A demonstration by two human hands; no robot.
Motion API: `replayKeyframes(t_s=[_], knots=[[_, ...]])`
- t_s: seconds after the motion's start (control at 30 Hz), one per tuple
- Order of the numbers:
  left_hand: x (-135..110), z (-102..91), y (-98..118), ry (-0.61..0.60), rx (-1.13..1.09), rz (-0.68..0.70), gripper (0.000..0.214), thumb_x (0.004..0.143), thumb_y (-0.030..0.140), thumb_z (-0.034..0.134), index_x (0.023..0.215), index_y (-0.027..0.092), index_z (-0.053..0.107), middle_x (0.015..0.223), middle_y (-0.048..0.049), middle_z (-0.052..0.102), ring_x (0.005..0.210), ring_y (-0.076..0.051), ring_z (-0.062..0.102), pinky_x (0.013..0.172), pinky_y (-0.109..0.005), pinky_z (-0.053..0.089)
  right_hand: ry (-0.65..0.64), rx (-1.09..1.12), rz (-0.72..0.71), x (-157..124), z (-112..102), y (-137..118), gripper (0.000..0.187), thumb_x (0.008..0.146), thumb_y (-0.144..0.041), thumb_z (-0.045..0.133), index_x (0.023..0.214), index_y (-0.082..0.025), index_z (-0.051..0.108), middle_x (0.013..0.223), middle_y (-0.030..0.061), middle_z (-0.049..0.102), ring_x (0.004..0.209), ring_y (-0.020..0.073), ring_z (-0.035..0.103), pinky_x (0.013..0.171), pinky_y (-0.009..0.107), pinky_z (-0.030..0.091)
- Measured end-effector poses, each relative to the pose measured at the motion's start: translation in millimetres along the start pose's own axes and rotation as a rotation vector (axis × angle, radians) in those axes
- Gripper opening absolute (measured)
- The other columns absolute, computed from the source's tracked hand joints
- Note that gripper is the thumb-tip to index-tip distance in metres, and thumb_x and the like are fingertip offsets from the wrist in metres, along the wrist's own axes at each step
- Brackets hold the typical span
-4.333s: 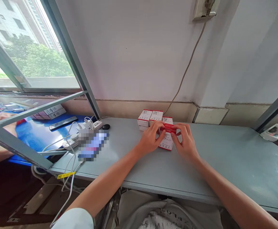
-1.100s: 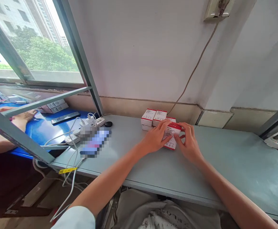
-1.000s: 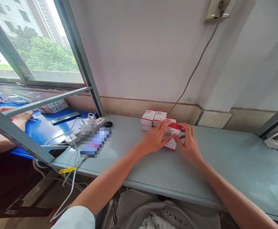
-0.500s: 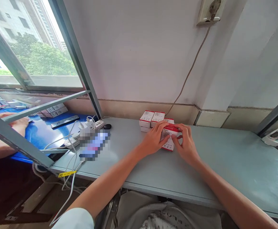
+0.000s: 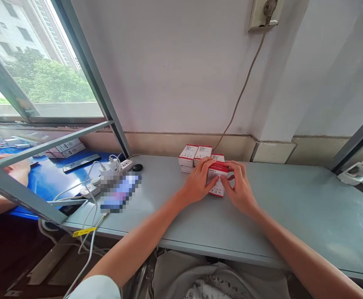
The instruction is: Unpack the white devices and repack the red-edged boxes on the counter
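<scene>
Both hands close round a small red-and-white carton (image 5: 218,179) on the grey-green table (image 5: 181,224), just in front of a cluster of like cartons. My left hand (image 5: 199,182) grips its left side, fingers over the top edge and thumb against the front. On the right side, my right hand (image 5: 238,187) has its fingertips on the top edge and its thumb near the printed front. Behind stand stacked red-and-white cartons (image 5: 188,154), and another carton (image 5: 218,158) shows partly behind the held one.
A blurred phone (image 5: 121,193) with a white cable lies left, near a power strip (image 5: 127,165) and a black round object (image 5: 137,167). A metal frame post (image 5: 89,62) divides this table from a blue table (image 5: 50,172), where another person's arm (image 5: 3,199) rests.
The view has shifted slightly, so the scene sits a little differently in the picture. Both hands stay on the carton with almost the same grip.
</scene>
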State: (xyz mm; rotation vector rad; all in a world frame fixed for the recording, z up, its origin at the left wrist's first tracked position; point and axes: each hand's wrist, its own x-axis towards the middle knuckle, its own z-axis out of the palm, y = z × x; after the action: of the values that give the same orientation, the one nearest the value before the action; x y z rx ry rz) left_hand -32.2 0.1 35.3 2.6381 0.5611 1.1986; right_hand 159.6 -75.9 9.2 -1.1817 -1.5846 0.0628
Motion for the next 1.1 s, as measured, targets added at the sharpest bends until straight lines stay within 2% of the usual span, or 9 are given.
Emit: replayKeyframes(t_s=[0.3,0.57,1.1], knots=[[-1.2,0.0,-1.4,-0.03,0.009,-0.037,0.053,0.114,0.049,0.051,0.158,0.026,0.036,0.164,-0.0176,0.046,0.156,-0.032,0.047,0.126,-0.056,0.047,-0.002,-0.001,0.018,-0.6,0.3,0.6,0.036,0.11,-0.042,0.055,0.144,-0.032,0.05,0.15,0.0153,0.053,0.131,0.0307,0.059,0.087,0.047,0.066],[-0.7,-1.3,0.2,-0.033,-0.01,-0.024,0.053,0.114,0.049,0.051,0.158,0.025,0.036,0.162,-0.0164,0.051,0.155,-0.032,0.049,0.126,-0.056,0.046,-0.004,-0.006,0.024,-0.7,1.3,3.1,0.037,0.11,-0.042,0.055,0.145,-0.032,0.05,0.15,0.0151,0.053,0.131,0.0301,0.059,0.085,0.045,0.066],[-0.2,-1.4,-0.9,-0.048,-0.028,-0.044,0.052,0.114,0.051,0.05,0.159,0.027,0.037,0.162,-0.0151,0.051,0.154,-0.031,0.05,0.125,-0.055,0.047,-0.003,0.003,0.024,-0.6,0.8,2.8,0.036,0.11,-0.041,0.054,0.144,-0.032,0.05,0.15,0.0152,0.052,0.128,0.0299,0.06,0.086,0.046,0.066]])
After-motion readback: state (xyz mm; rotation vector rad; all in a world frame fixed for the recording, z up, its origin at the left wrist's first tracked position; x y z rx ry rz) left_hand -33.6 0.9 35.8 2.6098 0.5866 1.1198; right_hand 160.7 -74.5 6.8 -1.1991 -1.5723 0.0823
